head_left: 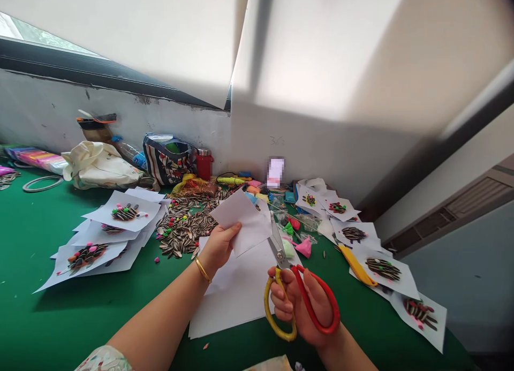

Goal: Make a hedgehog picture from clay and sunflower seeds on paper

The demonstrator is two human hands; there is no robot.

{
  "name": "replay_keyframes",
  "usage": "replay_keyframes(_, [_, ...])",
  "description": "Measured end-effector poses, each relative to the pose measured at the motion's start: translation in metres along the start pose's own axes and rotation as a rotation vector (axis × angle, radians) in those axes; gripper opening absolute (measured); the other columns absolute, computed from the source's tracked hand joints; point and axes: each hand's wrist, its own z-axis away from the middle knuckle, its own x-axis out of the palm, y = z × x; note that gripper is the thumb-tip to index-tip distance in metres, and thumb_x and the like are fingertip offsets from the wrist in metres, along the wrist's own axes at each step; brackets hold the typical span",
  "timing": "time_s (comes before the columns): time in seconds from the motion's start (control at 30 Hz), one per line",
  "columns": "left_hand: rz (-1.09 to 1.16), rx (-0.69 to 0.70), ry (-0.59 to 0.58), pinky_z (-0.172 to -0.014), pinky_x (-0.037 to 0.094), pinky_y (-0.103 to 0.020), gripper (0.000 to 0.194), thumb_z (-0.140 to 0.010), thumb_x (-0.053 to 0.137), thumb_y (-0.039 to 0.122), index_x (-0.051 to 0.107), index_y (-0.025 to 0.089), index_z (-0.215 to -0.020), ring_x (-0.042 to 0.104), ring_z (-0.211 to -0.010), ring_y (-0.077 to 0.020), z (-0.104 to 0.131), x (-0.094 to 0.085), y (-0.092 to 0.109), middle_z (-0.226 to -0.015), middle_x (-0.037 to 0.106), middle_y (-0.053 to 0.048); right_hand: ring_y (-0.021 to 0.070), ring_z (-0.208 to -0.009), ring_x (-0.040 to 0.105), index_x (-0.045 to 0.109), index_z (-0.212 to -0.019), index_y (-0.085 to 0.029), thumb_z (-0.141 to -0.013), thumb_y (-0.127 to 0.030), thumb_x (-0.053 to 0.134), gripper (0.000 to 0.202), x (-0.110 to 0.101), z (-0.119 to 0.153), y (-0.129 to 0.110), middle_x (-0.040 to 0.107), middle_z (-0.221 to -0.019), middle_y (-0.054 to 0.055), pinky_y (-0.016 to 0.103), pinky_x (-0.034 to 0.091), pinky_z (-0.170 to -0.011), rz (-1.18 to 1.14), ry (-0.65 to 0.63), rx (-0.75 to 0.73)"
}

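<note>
White paper and scissors held; striped bag contains something green.

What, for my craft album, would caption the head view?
Left hand holding white paper, right hand holding red-and-yellow-handled scissors, striped seeds heaped on a green table.

Matt Against Shine

The scissors are showing smooth metal blades and glossy handles. The white paper is looking matt, the cream bag is showing creased cloth, the gold bangle is gleaming like polished metal.
</note>
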Motion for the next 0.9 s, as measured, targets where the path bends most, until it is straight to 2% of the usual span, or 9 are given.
replay_keyframes(0.23, [-0.026, -0.005, -0.006, -0.087, 0.056, -0.035, 0.049, -0.067, 0.083, 0.022, 0.068, 0.014, -0.113, 0.071, -0.095, -0.0248, -0.003, -0.003, 0.000, -0.102, 0.075, -0.011, 0.0027, -0.048, 0.021, 0.064, -0.112, -0.011, -0.087, -0.062, 0.058, 0.058, -0.012, -0.003, 0.004, 0.044, -0.070, -0.003, 0.016, 0.021, -0.043, -0.068, -0.025, 0.005])
replay_keyframes(0.43, [-0.088, -0.066, 0.002, -0.076, 0.057, -0.032, 0.039, -0.065, 0.084, 0.023, 0.070, 0.010, -0.099, 0.071, -0.088, -0.0252, -0.004, -0.009, 0.005, -0.098, 0.076, -0.013, 0.0004, -0.043, 0.019, 0.064, -0.113, -0.009, -0.089, -0.063, 0.056, 0.059, -0.021, -0.003, 0.006, 0.044, -0.066, -0.005, 0.014, 0.018, -0.039, -0.081, -0.054, 0.009])
replay_keyframes(0.57, [-0.120, -0.095, -0.026, -0.071, 0.055, -0.029, 0.041, -0.065, 0.083, 0.024, 0.070, 0.010, -0.101, 0.071, -0.085, -0.0239, -0.003, -0.010, 0.006, -0.097, 0.076, -0.012, 0.0026, -0.048, 0.027, 0.063, -0.115, -0.009, -0.087, -0.068, 0.053, 0.065, -0.022, 0.002, 0.006, 0.048, -0.071, -0.002, 0.016, 0.024, -0.045, -0.049, -0.049, 0.019])
replay_keyframes(0.7, [-0.149, -0.135, -0.071, -0.068, 0.055, -0.029, 0.048, -0.065, 0.083, 0.025, 0.069, 0.011, -0.109, 0.072, -0.083, -0.0238, 0.001, -0.008, 0.003, -0.097, 0.076, -0.012, 0.0088, -0.062, 0.040, 0.061, -0.118, -0.011, -0.081, -0.075, 0.054, 0.074, -0.019, 0.006, 0.005, 0.051, -0.082, 0.004, 0.022, 0.031, -0.057, -0.013, -0.020, 0.030])
replay_keyframes(0.9, [-0.179, -0.203, -0.172, -0.071, 0.055, -0.032, 0.052, -0.069, 0.081, 0.027, 0.066, 0.011, -0.116, 0.072, -0.082, -0.0246, 0.007, -0.004, -0.004, -0.099, 0.075, -0.013, 0.0101, -0.063, 0.039, 0.061, -0.116, -0.012, -0.082, -0.076, 0.050, 0.073, -0.013, 0.001, 0.006, 0.051, -0.083, 0.004, 0.023, 0.029, -0.057, -0.021, -0.024, -0.004])
